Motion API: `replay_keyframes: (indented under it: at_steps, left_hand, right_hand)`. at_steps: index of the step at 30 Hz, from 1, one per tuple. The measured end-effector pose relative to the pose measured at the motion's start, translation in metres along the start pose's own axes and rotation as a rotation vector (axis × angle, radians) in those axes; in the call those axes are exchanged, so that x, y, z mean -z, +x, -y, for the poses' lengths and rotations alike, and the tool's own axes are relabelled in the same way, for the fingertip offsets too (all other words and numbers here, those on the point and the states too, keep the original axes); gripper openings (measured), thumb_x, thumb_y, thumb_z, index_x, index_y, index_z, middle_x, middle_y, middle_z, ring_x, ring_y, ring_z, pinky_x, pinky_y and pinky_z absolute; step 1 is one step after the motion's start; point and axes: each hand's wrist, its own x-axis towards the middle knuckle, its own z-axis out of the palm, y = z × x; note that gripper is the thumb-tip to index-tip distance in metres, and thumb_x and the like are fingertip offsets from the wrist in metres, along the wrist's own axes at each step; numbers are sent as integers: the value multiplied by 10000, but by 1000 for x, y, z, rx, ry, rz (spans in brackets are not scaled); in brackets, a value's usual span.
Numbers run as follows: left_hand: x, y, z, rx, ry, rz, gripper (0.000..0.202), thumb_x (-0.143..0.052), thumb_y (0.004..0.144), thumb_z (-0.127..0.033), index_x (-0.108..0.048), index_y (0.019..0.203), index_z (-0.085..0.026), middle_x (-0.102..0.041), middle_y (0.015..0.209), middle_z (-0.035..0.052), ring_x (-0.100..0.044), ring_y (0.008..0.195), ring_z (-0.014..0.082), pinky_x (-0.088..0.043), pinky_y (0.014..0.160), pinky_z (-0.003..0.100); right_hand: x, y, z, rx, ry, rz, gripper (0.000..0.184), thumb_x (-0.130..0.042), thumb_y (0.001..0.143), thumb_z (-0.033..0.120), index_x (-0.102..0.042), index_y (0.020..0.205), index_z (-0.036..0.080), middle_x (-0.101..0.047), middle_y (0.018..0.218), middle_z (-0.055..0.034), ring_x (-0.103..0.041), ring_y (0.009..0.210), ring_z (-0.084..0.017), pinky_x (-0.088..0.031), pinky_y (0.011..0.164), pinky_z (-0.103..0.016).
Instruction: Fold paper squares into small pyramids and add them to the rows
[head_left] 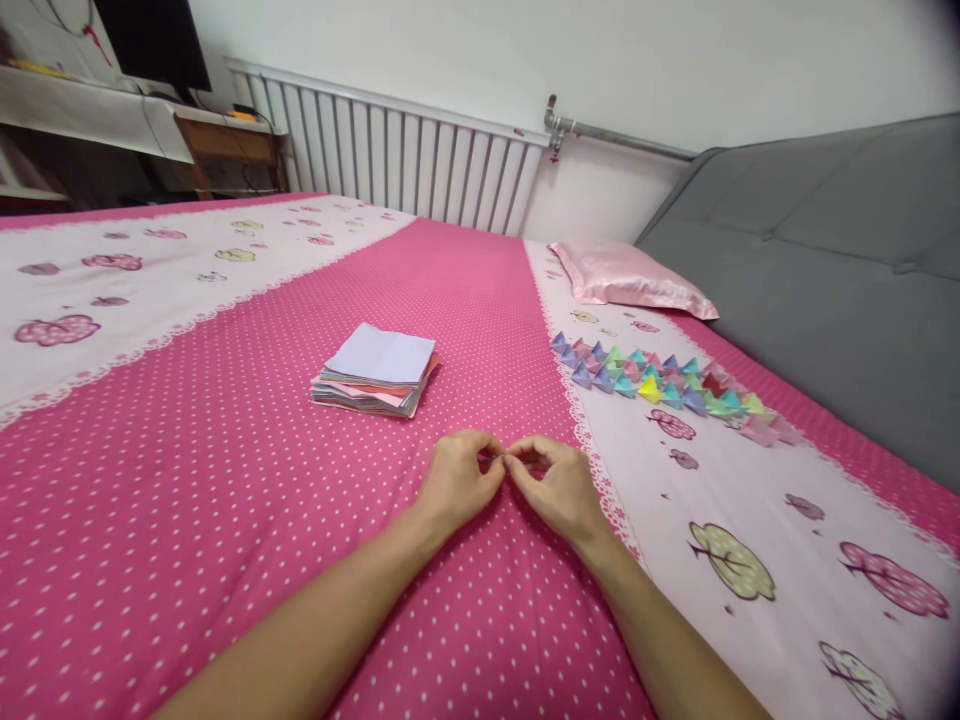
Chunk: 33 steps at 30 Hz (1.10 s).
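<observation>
My left hand (pixel 454 482) and my right hand (pixel 559 486) rest together on the pink dotted bedspread (pixel 225 470), fingertips pinched against each other. Whatever lies between the fingertips is too small and too hidden to name. Just beyond the hands lies a stack of coloured paper squares (pixel 377 372), a pale lilac sheet on top. To the right, on the white printed strip, several small folded paper pieces (pixel 654 383) in many colours lie in rows.
A pink satin pillow (pixel 628 276) lies at the far right by the grey padded headboard (pixel 825 270). A white radiator (pixel 397 160) runs along the far wall. A wooden table (pixel 225 150) and dark screen stand at the back left.
</observation>
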Motion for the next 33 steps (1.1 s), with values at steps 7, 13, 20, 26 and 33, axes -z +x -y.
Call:
replay_keyframes:
  at_steps: [7, 13, 20, 26, 33]
  left_hand:
    - [-2, 0, 0, -16, 10, 2, 135, -520, 700, -144, -649, 736, -163, -680, 729, 37, -593, 653, 140, -440, 636, 245]
    - [0, 0, -2, 2, -12, 21, 135, -517, 694, -136, -647, 719, -160, -674, 699, 31, -584, 625, 132, -430, 616, 235]
    - [-1, 0, -1, 1, 5, 22, 142, -519, 697, -148, -657, 728, -159, -677, 701, 34, -586, 622, 132, -431, 614, 234]
    - [-2, 1, 3, 5, 5, -7, 160, -515, 712, -164, -668, 759, -165, -688, 740, 41, -601, 659, 141, -444, 645, 242]
    - [1, 3, 6, 108, 5, -41, 171, -522, 705, -173, -682, 762, -170, -693, 741, 48, -600, 652, 149, -441, 646, 255]
  right_hand:
    - [-1, 0, -1, 6, -52, -4, 101, -551, 726, 225, -643, 721, 183, -679, 704, -36, -636, 631, -172, -512, 622, -283]
    - [-1, 0, -1, -10, -67, -7, 97, -550, 717, 225, -639, 715, 185, -678, 694, -34, -637, 622, -172, -510, 622, -284]
    - [-2, 0, -2, -12, -68, -19, 91, -549, 708, 222, -634, 699, 190, -677, 683, -31, -634, 611, -171, -507, 615, -281]
    - [-1, 2, -4, -34, -86, -53, 91, -541, 703, 228, -622, 691, 191, -679, 678, -26, -642, 623, -174, -501, 625, -279]
    - [3, 5, -8, -75, -131, -59, 105, -528, 705, 252, -612, 682, 193, -681, 680, -25, -647, 640, -181, -491, 643, -286]
